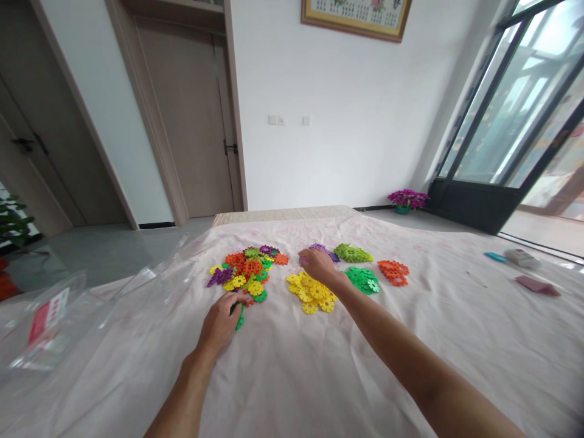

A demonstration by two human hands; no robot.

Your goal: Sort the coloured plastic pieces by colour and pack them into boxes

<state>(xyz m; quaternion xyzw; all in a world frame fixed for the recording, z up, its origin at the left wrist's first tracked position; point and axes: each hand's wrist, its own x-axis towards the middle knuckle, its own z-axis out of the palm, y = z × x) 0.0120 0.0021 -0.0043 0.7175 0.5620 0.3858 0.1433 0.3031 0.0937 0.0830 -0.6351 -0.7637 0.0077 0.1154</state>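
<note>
My left hand point(221, 322) rests at the near edge of a mixed heap of plastic snowflake discs point(252, 266). Its thumb and forefinger are curved with a gap between them, beside a green disc point(239, 320); the other fingertips are partly hidden. My right hand point(319, 266) reaches over the yellow discs point(314, 293), closed, with a bit of purple disc point(302, 260) showing at its fingertips. Just behind it lies a purple pile point(333, 255), partly covered by the hand. Farther right are piles of light green discs point(353, 253), green discs point(362, 280) and orange discs point(393, 272).
A pale cloth point(283, 377) covers the work surface. Clear plastic bags point(86, 322) lie at the left. On the right are a blue item point(495, 257), a white packet point(522, 258), a thin white stick point(477, 279) and a pink item point(537, 285).
</note>
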